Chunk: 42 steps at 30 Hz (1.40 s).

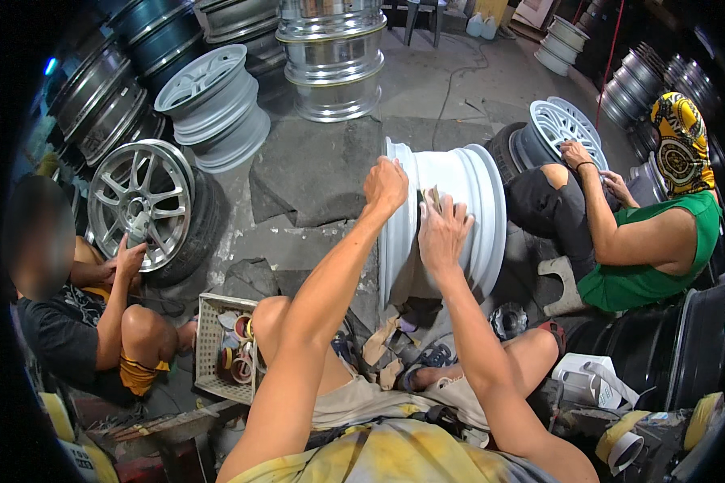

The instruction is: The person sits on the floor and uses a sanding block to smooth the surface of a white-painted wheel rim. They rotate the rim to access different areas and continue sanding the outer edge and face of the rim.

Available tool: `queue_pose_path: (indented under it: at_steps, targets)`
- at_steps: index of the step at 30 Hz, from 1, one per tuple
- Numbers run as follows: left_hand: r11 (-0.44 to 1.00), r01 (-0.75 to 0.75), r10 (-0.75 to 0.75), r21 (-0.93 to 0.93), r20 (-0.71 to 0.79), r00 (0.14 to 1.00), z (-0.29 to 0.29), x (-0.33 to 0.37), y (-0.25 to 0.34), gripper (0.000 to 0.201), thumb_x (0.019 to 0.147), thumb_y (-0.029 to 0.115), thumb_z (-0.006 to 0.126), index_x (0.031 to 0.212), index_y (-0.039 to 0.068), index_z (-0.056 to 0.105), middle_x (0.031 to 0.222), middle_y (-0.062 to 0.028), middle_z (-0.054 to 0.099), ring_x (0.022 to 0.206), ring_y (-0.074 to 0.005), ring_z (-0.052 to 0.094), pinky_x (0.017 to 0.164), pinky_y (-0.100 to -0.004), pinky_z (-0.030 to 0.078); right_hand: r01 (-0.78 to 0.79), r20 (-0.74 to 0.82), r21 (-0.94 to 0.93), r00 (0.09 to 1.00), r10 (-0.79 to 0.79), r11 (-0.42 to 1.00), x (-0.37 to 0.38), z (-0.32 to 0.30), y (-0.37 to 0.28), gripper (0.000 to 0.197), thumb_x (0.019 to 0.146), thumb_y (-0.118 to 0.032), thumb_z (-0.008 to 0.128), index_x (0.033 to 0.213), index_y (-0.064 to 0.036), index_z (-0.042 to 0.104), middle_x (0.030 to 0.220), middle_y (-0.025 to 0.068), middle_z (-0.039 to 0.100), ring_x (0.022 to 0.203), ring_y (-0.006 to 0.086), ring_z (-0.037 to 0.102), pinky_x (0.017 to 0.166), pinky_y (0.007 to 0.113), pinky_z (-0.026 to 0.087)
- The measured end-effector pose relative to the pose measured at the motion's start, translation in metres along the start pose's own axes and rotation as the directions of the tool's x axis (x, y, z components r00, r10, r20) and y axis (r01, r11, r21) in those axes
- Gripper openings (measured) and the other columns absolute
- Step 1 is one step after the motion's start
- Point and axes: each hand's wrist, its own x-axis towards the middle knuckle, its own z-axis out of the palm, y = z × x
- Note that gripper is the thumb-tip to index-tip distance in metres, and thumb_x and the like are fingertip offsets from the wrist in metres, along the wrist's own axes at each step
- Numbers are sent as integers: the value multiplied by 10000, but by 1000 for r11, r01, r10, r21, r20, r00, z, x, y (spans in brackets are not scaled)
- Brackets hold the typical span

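Observation:
A pale grey-white car wheel rim (449, 167) stands in front of my knees with its barrel facing me. My left hand (387, 185) is closed over the lip at its left side. On the barrel lies my right hand (445, 235), pressing a small folded brownish piece of sandpaper (432, 196) against the surface under its fingertips. Pale dust coats the right fingers. The rim's lower part is partly hidden behind my right hand and forearm.
A beige plastic crate (206, 354) with tape rolls sits by my left knee. Brown paper scraps (380, 342) lie between my feet. One co-worker at left handles a silver wheel (141, 205); another in green (660, 249) works on a rim at right. Rim stacks (334, 72) stand behind.

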Motion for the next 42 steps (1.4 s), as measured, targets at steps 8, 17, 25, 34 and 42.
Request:
queue_pose_path:
  at_steps: [8, 17, 25, 34, 42]
  targets:
    - [1000, -28, 28, 13, -16, 999, 4, 1, -2, 364, 1027, 273, 481, 1013, -60, 627, 951, -322, 703, 923, -503, 687, 834, -568, 532, 37, 21, -7, 999, -37, 999, 17, 0, 8, 316, 965, -243, 615, 1250, -135, 699, 1084, 60, 582, 972, 261, 504, 828, 439, 380]
    - [999, -32, 33, 29, -16, 999, 2, 3, 0, 373, 1030, 277, 470, 1027, -61, 629, 951, -316, 706, 917, -495, 693, 820, -570, 538, 54, 1, -73, 999, -54, 996, 22, 13, 11, 373, 916, -240, 666, 1268, -123, 700, 1052, 32, 568, 946, 242, 500, 806, 415, 376]
    - [999, -23, 23, 25, -9, 1000, 4, 3, -1, 371, 1028, 283, 474, 1029, -57, 623, 958, -311, 707, 924, -492, 694, 824, -570, 537, 75, 3, -69, 997, -75, 995, 8, -4, 7, 280, 948, -223, 613, 1184, -104, 707, 1053, 24, 591, 956, 229, 525, 804, 417, 395]
    - [1000, -7, 7, 15, -5, 1000, 5, 5, -6, 368, 1029, 285, 468, 1029, -54, 612, 962, -310, 708, 925, -485, 697, 820, -567, 542, 138, 97, -2, 986, -138, 990, 7, -11, 21, 413, 872, -148, 649, 1283, -116, 674, 1091, 53, 565, 1033, 255, 506, 842, 415, 388]
    - [1000, -9, 9, 16, -31, 999, 4, 5, -4, 368, 1024, 281, 479, 1009, -58, 621, 944, -320, 704, 913, -492, 694, 821, -572, 539, 154, -14, -34, 988, -154, 988, -14, -11, 26, 386, 877, -156, 639, 1260, -141, 687, 1350, 47, 548, 1178, 253, 512, 940, 424, 396]
